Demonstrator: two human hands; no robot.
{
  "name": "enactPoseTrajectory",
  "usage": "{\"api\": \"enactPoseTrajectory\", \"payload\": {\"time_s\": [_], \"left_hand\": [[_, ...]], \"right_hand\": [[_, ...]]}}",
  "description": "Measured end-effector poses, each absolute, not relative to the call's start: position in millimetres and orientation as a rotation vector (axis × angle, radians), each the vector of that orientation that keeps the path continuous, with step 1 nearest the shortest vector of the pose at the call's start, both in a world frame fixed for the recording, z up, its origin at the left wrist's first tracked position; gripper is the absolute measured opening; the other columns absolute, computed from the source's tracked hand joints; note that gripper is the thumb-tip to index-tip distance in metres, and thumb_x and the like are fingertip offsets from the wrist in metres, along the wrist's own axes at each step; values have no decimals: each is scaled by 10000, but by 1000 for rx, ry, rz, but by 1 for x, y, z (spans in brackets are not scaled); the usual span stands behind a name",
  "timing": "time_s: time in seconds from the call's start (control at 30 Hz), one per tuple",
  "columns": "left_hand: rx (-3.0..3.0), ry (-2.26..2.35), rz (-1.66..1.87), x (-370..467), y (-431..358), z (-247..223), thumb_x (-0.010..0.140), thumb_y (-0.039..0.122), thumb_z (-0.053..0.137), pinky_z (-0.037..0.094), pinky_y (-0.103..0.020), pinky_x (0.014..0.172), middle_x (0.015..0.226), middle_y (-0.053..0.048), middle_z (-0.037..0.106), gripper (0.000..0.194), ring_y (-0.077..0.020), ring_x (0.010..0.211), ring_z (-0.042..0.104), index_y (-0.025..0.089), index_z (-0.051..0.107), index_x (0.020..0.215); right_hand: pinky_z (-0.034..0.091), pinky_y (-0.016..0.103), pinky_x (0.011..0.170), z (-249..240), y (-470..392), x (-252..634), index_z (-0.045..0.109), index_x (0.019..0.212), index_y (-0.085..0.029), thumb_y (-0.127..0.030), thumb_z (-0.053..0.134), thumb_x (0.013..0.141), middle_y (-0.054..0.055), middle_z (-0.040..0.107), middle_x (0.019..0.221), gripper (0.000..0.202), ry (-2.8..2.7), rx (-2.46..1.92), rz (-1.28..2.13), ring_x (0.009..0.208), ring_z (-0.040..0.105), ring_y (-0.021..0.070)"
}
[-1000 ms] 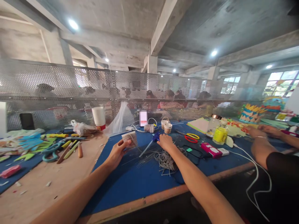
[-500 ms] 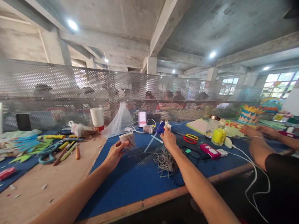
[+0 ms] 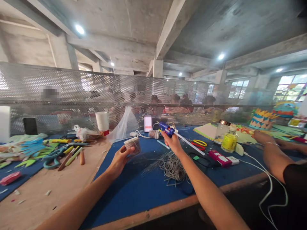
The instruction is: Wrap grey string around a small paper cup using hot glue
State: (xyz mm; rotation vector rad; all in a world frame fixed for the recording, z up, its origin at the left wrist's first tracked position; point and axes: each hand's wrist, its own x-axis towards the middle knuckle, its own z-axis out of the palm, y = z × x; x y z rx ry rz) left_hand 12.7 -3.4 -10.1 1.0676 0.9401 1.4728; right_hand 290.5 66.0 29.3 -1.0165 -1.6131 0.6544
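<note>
My left hand (image 3: 121, 159) is closed on a small cup wrapped in grey cord (image 3: 133, 147), its pale rim tilted upward, above the blue mat (image 3: 115, 198). My right hand (image 3: 173, 143) grips a blue glue gun (image 3: 167, 129) whose nozzle points up and to the left. A long white glue stick (image 3: 192, 144) sticks out behind the gun. Below my right hand lies a tangled heap of grey cord (image 3: 173, 167), with thin clear strands beside it. Another cord-wrapped piece (image 3: 153, 134) stands behind, near a lit phone (image 3: 148, 124).
Scissors (image 3: 54, 158), tool handles and a stack of paper cups (image 3: 102, 122) are at left. Red-yellow scissors (image 3: 199, 143), a magenta box (image 3: 219, 158), a yellow bottle (image 3: 229, 140) and another person's arm (image 3: 273, 156) are at right. A perforated screen (image 3: 115, 86) stands behind.
My right hand has lifted the glue gun, which now shows fully with its glue stick trailing right. The cup in my left hand has turned, showing its rim. The view has shifted slightly.
</note>
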Motion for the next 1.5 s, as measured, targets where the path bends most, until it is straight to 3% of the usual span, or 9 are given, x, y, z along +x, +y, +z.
{"api": "enactPoseTrajectory", "payload": {"time_s": [0.17, 0.43, 0.8, 1.03, 1.27, 1.5], "left_hand": [[1074, 970, 1472, 15, -4, -8, 659, 470, 933, 560, -446, 1008, 1210, -135, 798, 636, -347, 1150, 745, 186, 763, 1202], [1084, 981, 1474, 17, -5, -7, 639, 460, 937, 577, -422, 966, 1224, -141, 794, 651, -338, 1123, 753, 182, 761, 1201], [1114, 1010, 1469, 15, -3, -10, 641, 463, 947, 572, -406, 950, 1200, -139, 802, 650, -332, 1086, 758, 180, 766, 1198], [1113, 1037, 1488, 13, -1, -12, 628, 483, 952, 582, -392, 934, 1187, -134, 807, 669, -331, 1098, 759, 185, 768, 1197], [1132, 1004, 1480, 11, 2, -16, 675, 457, 943, 557, -429, 1008, 1237, -138, 790, 647, -341, 1151, 738, 188, 754, 1232], [1145, 997, 1469, 12, 0, -15, 690, 455, 936, 554, -442, 1021, 1223, -139, 796, 660, -357, 1171, 730, 185, 739, 1259]], "right_hand": [[415, 243, 562, 26, 38, 268, 668, 845, -184, -781, 643, 858, -62, 524, 527, 597, -1950, -823, 973, 482, 493, 107], [422, 231, 581, 15, 36, 264, 640, 721, -205, -702, 662, 908, -60, 518, 513, 532, -2107, -874, 881, 515, 527, 114], [412, 231, 531, 23, 24, 260, 725, 850, -191, -709, 700, 875, -53, 533, 550, 519, -2076, -834, 924, 504, 515, 111], [415, 238, 525, 24, 22, 260, 689, 796, -201, -648, 733, 872, -56, 524, 538, 456, -2026, -856, 920, 498, 502, 112], [380, 244, 534, 21, 21, 258, 710, 871, -208, -577, 708, 917, -18, 614, 689, 372, -2028, -792, 866, 602, 493, 128], [360, 259, 605, 29, 17, 257, 603, 746, -215, -555, 730, 914, -46, 507, 660, 400, -2093, -779, 679, 644, 433, 132]]}}
